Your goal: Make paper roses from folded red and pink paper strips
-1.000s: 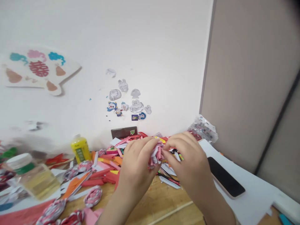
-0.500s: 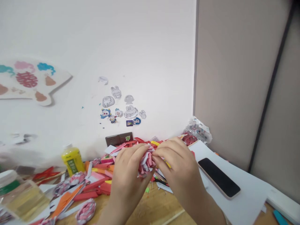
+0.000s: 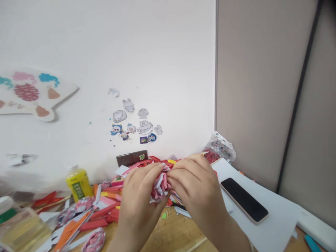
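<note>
A ball-like piece of folded pink and white paper [image 3: 160,185] is held up between both hands above the table. My left hand [image 3: 140,194] curls around its left side and underneath, fingers over the top. My right hand [image 3: 195,187] pinches the paper's right edge with thumb and fingertips; the exact fold there is hidden by the fingers. Similar pink and white paper rolls [image 3: 93,240] lie on the table to the left. Behind the hands spreads a heap of red, orange and pink paper strips [image 3: 103,210].
A yellow bottle [image 3: 79,183] stands at the left, near a clear plastic box [image 3: 26,229]. On the right, a black-screened phone [image 3: 244,199] rests on white paper [image 3: 278,224]. A clear plastic bag [image 3: 222,145] leans in the corner. Stickers [image 3: 145,126] dot the wall.
The view has shifted slightly. Both hands keep hold of the pink and white paper, with the right fingers pressed a little farther in at its edge.
</note>
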Demonstrator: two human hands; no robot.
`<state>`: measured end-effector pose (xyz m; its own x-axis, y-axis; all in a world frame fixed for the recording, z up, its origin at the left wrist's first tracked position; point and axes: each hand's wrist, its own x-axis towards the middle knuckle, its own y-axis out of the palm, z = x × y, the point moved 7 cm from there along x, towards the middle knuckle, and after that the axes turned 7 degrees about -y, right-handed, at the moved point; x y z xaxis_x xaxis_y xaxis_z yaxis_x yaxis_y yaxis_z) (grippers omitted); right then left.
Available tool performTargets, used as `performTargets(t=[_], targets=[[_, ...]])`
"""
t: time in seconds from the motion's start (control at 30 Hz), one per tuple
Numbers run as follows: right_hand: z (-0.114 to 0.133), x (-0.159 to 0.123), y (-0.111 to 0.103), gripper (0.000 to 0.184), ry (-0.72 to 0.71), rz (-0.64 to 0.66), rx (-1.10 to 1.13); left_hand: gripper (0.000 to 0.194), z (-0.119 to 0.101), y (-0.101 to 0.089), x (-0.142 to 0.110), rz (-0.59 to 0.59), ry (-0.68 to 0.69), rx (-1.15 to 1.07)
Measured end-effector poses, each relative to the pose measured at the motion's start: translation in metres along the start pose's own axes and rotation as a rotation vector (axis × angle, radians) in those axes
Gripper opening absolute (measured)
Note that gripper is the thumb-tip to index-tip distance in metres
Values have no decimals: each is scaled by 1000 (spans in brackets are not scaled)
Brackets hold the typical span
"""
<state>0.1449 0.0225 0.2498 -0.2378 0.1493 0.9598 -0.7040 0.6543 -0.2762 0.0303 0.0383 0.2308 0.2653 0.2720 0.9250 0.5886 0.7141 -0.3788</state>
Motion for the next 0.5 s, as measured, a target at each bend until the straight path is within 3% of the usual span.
performTargets(t=[0.13, 0.5], targets=[[-1, 2, -1, 25, -15, 25, 15, 37, 3, -2, 1, 22, -15, 17], [-2, -1, -1, 24, 22, -67, 50, 44, 4, -3, 1, 48, 10, 24]])
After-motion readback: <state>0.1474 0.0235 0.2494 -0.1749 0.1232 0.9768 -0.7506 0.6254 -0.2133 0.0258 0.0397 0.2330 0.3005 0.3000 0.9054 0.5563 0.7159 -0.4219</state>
